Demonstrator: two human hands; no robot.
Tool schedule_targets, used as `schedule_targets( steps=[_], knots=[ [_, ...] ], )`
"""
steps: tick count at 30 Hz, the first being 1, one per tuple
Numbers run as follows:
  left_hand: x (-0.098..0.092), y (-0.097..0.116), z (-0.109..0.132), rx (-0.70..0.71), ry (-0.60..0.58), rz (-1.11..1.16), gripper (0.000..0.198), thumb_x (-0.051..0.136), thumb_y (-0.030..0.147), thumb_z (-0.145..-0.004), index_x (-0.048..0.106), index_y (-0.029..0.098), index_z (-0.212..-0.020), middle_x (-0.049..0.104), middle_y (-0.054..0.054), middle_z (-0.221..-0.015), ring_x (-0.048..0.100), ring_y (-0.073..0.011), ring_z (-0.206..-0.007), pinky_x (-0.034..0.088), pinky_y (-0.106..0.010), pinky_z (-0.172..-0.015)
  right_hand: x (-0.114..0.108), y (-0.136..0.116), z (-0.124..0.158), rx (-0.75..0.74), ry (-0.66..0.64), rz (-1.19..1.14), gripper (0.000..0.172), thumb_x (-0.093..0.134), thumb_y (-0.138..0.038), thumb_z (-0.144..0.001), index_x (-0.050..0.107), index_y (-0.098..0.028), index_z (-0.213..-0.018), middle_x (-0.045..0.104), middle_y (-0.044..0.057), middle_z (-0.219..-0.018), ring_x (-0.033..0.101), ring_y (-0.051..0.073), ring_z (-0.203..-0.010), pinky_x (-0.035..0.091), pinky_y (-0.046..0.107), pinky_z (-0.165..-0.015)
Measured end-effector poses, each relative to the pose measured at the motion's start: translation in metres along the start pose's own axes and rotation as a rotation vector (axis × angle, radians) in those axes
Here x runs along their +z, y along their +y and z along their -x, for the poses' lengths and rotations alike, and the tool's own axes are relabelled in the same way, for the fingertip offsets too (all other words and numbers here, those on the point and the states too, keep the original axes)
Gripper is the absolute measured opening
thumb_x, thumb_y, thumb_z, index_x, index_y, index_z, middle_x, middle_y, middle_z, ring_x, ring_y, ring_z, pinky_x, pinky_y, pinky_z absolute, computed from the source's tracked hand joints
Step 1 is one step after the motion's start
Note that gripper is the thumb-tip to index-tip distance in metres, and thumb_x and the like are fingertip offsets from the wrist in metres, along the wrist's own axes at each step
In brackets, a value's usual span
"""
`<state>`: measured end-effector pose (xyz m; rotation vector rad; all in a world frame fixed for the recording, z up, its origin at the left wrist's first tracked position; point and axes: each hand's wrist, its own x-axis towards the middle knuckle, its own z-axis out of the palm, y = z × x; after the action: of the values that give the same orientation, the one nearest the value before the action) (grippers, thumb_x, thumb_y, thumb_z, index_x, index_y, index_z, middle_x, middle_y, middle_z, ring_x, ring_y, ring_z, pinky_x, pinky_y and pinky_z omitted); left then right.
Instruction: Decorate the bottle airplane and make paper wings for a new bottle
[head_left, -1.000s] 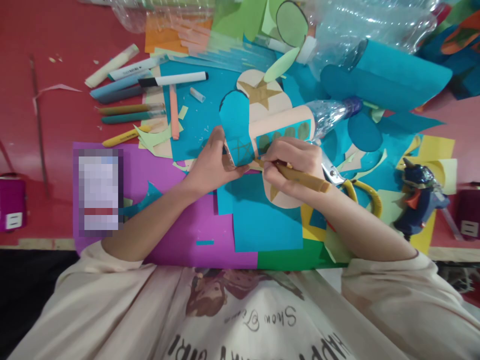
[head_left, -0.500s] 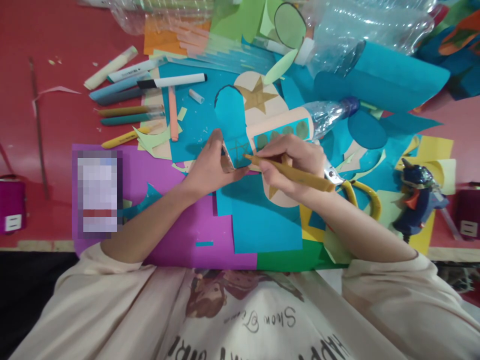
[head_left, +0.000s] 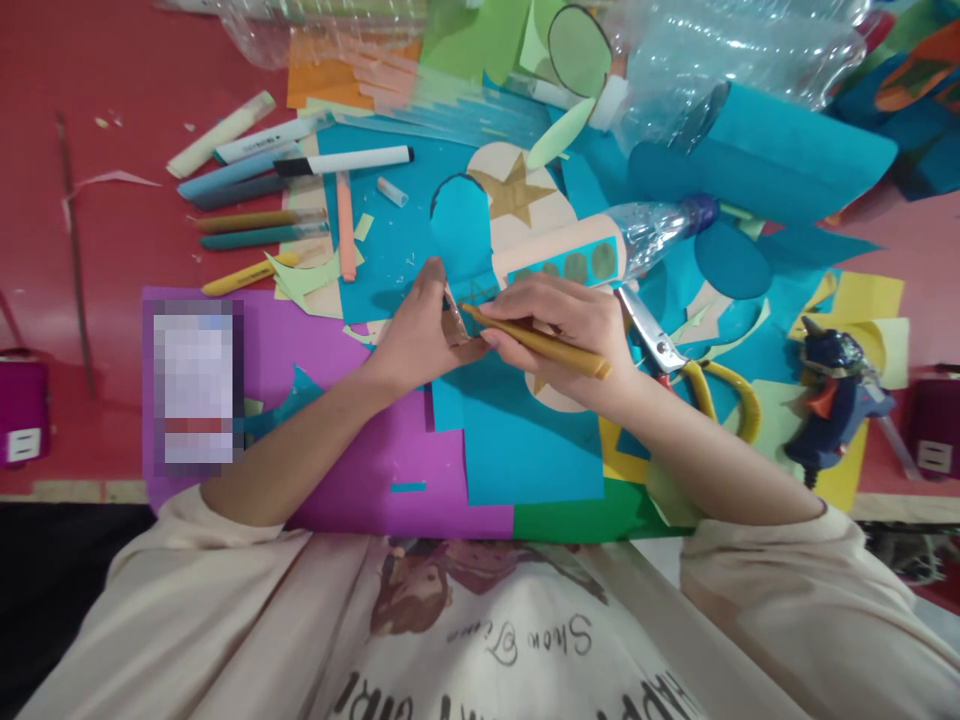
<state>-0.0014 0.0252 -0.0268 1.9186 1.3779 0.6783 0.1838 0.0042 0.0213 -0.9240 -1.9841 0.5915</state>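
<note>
My left hand (head_left: pixel 412 330) is closed around the near end of a blue paper piece (head_left: pixel 459 215), thumb on its left edge. A dark line runs around the piece's rounded far end, and a star outline in gold-brown is partly visible on its near part. My right hand (head_left: pixel 566 325) grips a gold-brown marker (head_left: pixel 555 345), its tip at the near part of the blue piece; fingers hide some of the drawing. Just beyond my right hand lies a bottle (head_left: pixel 652 230) wrapped in peach paper, with a blue strip of gold dots. A peach paper shape with a gold star (head_left: pixel 517 190) lies behind.
Scissors (head_left: pixel 694 375) with yellow handles and a glue gun (head_left: pixel 836 400) lie to the right. Several markers (head_left: pixel 255 180) are at the left, above a phone (head_left: pixel 196 385) with a blurred screen. Clear plastic bottles (head_left: pixel 750 50) and paper scraps fill the back.
My right hand and the marker have moved left, so the tip is now nearer the left edge of the blue piece. My left hand has stayed in place.
</note>
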Motion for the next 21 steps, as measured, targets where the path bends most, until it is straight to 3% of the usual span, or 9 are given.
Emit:
schedule_targets(
  steps=[9,15,21],
  knots=[
    [-0.0006,-0.0028,0.0007,-0.016,0.007,0.038,0.067,0.083,0.054,-0.057,0.039,0.023,-0.097,0.058,-0.008,-0.093,0.06,-0.0304,-0.096,0.053,-0.045,-0.077,-0.0008,-0.0013,-0.0009,-0.025,-0.008,0.005,0.007,0.064,-0.026,-0.089,0.067,-0.02,-0.091,0.072,0.003,-0.083,0.069,0.014,-0.075,0.051,0.026,-0.063],
    [-0.0019,0.001,-0.0007,-0.012,-0.001,0.058,0.062,0.083,0.048,-0.058,0.037,0.025,-0.094,0.057,-0.003,-0.086,0.061,-0.0246,-0.084,0.052,-0.041,-0.069,-0.003,-0.0017,-0.0015,-0.058,0.012,-0.001,0.002,0.064,-0.019,-0.087,0.064,-0.02,-0.088,0.07,0.002,-0.078,0.067,0.014,-0.071,0.052,0.026,-0.062],
    [-0.002,0.0025,-0.0001,0.001,-0.003,0.055,0.062,0.082,0.046,-0.058,0.039,0.025,-0.097,0.056,0.001,-0.077,0.062,-0.0226,-0.074,0.051,-0.037,-0.064,-0.0096,-0.0033,-0.0033,-0.055,-0.013,-0.008,0.008,0.065,-0.014,-0.085,0.062,-0.023,-0.084,0.069,0.002,-0.076,0.067,0.016,-0.07,0.053,0.028,-0.059]
  ],
)
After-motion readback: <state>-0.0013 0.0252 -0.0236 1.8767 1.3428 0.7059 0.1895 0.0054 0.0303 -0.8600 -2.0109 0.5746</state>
